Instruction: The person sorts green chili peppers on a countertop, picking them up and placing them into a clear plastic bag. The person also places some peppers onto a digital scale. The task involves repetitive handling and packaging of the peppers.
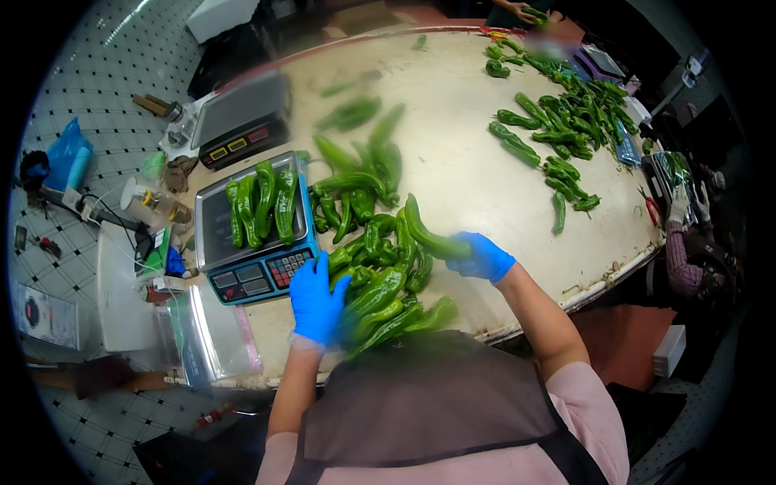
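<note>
My right hand (481, 257), in a blue glove, grips one end of a curved green pepper (427, 233), which is raised at the right side of a pepper heap. My left hand (318, 300), also gloved in blue, is at the heap's left edge with fingers apart, beside the scale's keypad; whether it touches a pepper is unclear. The heap of long green peppers (379, 291) reaches from the scale's right side down to my apron. On the metal pan of the blue digital scale (212, 242) several green peppers (265, 200) lie side by side.
A second scale (242, 115) stands behind the first. Clear plastic bags (221, 339) lie at the near left, jars (154, 203) at the left edge. More peppers (570, 121) spread across the right of the table (448, 145). Co-workers' hands show at the top and far right.
</note>
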A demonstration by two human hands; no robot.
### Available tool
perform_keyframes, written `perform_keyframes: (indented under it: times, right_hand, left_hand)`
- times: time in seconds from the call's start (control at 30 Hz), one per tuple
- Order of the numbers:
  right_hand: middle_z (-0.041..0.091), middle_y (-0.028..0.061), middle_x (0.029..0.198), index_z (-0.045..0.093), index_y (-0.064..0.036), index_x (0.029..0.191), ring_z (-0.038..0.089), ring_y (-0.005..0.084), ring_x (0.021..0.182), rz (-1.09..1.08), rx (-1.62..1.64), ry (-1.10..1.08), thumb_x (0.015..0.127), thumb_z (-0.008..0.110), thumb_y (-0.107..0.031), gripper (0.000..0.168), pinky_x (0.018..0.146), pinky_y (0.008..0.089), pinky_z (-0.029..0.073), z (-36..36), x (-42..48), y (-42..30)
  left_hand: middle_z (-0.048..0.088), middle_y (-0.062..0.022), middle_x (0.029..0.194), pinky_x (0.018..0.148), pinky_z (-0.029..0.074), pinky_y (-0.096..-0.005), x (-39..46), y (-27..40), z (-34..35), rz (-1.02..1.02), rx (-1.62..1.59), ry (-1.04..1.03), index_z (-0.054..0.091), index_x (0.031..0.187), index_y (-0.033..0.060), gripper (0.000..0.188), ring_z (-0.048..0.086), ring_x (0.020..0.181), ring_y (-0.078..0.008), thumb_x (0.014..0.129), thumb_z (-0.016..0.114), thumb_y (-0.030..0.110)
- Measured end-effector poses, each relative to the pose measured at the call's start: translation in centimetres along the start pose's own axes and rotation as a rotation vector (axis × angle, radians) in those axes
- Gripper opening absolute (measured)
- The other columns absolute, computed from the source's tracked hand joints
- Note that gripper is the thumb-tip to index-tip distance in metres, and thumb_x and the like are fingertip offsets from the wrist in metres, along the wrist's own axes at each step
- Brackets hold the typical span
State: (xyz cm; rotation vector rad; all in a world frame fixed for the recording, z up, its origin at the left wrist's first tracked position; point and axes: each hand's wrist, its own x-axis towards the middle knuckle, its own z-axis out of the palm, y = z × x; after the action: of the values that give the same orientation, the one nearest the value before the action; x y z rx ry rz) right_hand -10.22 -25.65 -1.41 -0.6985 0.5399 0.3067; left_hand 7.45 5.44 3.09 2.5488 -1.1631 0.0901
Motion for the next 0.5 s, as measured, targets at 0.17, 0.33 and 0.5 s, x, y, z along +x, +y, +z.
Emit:
perform_keyframes:
  times: [0.17,0.33,0.5]
  right_hand:
    - [0.055,0.0068,0.064,0.056,0.0,0.125,0.03,0.0075,0.038,0.033,-0.1,-0.071,0.093,0.039,-0.034,0.05,0.034,0.0206,0.027,0.3,-2.1,1.8]
    - [0.052,0.0048,0.06,0.05,0.002,0.133,0.028,0.0071,0.037,0.037,-0.274,-0.171,0.093,0.038,-0.034,0.055,0.033,0.0198,0.026,0.8,-3.7,2.2]
    - [0.042,0.0009,0.055,0.049,0.004,0.134,0.026,0.0063,0.037,0.1,-0.186,-0.204,0.094,0.038,-0.032,0.054,0.033,0.0194,0.024,0.3,-3.6,2.5]
  left_hand:
    - [0.054,-0.0224,0.119,0.086,0.043,-0.0478,0.4,-0.4,1.0,0.039,-0.013,0.017,0.047,0.137,0.0026,0.065,0.053,0.105,-0.0388,0.087,0.066,0.039]
    - [0.055,-0.0213,0.117,0.087,0.042,-0.0478,0.8,-2.5,1.2,0.076,-0.106,-0.014,0.045,0.14,0.0054,0.066,0.053,0.104,-0.0388,0.086,0.068,0.036]
    - [0.055,-0.0202,0.118,0.09,0.04,-0.0494,0.4,-2.7,2.7,0.087,-0.065,0.096,0.046,0.138,0.0035,0.065,0.052,0.105,-0.0386,0.084,0.069,0.032]
